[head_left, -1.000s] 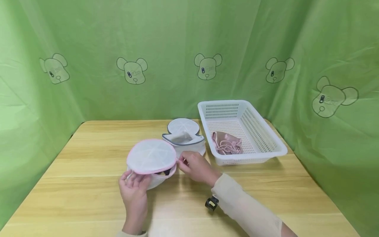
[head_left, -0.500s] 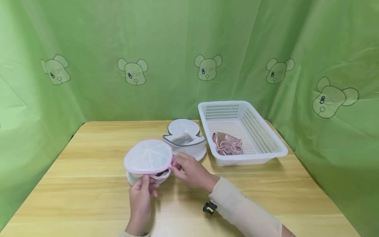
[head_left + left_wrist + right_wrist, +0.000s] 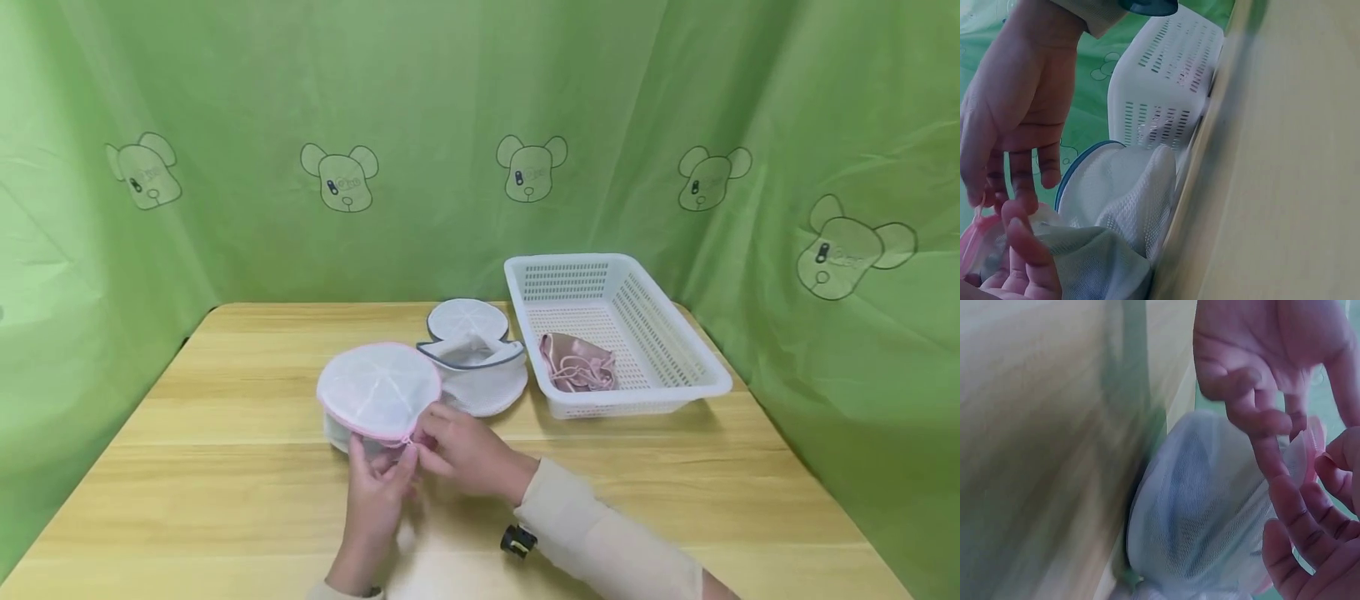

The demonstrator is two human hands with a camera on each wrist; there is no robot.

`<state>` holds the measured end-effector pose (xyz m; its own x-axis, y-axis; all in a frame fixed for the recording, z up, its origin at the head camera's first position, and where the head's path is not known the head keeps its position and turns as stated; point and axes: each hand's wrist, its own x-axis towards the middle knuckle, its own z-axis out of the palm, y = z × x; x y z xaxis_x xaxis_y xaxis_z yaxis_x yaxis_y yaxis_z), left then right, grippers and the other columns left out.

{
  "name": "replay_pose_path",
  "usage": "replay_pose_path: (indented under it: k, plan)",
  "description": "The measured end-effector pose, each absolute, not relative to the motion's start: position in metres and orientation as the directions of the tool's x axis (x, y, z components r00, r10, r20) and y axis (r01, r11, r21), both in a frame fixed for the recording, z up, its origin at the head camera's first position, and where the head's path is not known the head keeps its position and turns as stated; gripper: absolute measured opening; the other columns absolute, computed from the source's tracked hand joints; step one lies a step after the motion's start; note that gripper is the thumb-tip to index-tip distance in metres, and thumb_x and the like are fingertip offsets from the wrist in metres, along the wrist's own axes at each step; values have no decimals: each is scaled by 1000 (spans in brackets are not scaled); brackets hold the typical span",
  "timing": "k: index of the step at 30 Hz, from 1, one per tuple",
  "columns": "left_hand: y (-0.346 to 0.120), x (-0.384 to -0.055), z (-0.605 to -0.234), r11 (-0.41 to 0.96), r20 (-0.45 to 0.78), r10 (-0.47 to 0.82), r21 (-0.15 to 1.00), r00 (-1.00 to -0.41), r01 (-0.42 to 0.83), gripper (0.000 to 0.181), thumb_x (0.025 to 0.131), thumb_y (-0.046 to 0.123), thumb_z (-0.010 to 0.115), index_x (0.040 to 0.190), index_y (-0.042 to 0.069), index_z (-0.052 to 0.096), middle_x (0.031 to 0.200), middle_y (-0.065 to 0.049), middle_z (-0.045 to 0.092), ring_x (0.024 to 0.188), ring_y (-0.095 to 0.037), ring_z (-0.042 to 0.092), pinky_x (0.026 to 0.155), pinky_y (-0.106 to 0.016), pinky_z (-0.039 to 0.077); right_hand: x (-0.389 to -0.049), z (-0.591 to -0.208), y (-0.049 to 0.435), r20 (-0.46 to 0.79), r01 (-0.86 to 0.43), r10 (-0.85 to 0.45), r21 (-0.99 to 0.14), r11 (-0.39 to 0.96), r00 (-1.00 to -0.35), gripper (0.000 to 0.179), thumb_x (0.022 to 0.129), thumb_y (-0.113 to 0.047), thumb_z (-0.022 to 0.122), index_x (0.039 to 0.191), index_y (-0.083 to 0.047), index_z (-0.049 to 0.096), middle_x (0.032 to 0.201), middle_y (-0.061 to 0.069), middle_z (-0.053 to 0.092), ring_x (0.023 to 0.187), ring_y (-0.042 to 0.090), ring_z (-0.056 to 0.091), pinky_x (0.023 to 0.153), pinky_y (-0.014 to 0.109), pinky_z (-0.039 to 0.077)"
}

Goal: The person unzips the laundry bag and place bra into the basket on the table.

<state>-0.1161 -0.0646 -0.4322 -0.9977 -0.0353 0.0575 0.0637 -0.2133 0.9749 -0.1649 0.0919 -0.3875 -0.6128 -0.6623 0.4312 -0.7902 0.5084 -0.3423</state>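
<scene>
A round white mesh laundry bag (image 3: pixel 378 387) with a pink zip sits on the table, its lid lying over the top. My right hand (image 3: pixel 468 450) pinches the zip pull (image 3: pixel 980 209) at the bag's front right; a thin pink cord shows at its fingertips in the left wrist view. Close beside it, my left hand (image 3: pixel 375 500) grips the front rim between thumb and fingers. Through the mesh side (image 3: pixel 1191 506) something darker shows inside. Behind the right hand stands a second mesh bag (image 3: pixel 483 387) with a dark blue zip, its lid folded back.
A white perforated plastic basket (image 3: pixel 637 400) stands at the back right, holding a crumpled pink satin item with cords (image 3: pixel 577 364). The wooden table (image 3: pixel 225 500) is enclosed by green curtains (image 3: pixel 420 100) at the back and sides.
My right hand has drawn the zip pull leftward along the front rim, narrowing the gap that showed dark contents. My left hand has shifted right along the rim towards it.
</scene>
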Motion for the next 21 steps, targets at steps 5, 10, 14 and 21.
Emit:
replay_pose_path:
  k: [5, 10, 14, 21]
  plan:
    - [-62, -117, -430, -217, 19, -150, 975, -988, 51, 62, 95, 9, 59, 143, 10, 19, 90, -12, 68, 65, -14, 62, 54, -24, 51, -161, -390, 87, 436, -818, -693, -302, 489, -575, 11, 90, -13, 63, 80, -12, 58, 83, -4, 51, 72, 5, 48, 65, 10, 43]
    - [-62, -117, -426, -226, -11, -203, 974, -979, 36, 57, 94, 5, 59, 139, 11, 25, 88, -10, 68, 61, -13, 59, 52, -23, 49, -161, -391, 86, 411, -805, -693, -311, 505, -593, 11, 90, -15, 63, 80, -13, 59, 83, -5, 52, 71, 4, 47, 64, 10, 42]
    - [-63, -117, -426, -234, -6, -213, 971, -977, 45, 58, 94, 3, 58, 141, 11, 24, 87, -9, 67, 61, -12, 58, 52, -22, 48, -161, -392, 87, 390, -790, -688, -320, 523, -612, 10, 90, -17, 64, 82, -12, 61, 83, -5, 53, 71, 4, 48, 64, 10, 43]
    - [-64, -117, -426, -239, -2, -228, 969, -974, 55, 54, 97, 5, 54, 141, 9, 24, 83, -8, 65, 58, -11, 56, 49, -21, 47, -162, -393, 88, 405, -790, -678, -301, 535, -613, 9, 88, -17, 64, 82, -12, 62, 82, -5, 55, 70, 4, 49, 64, 11, 44]
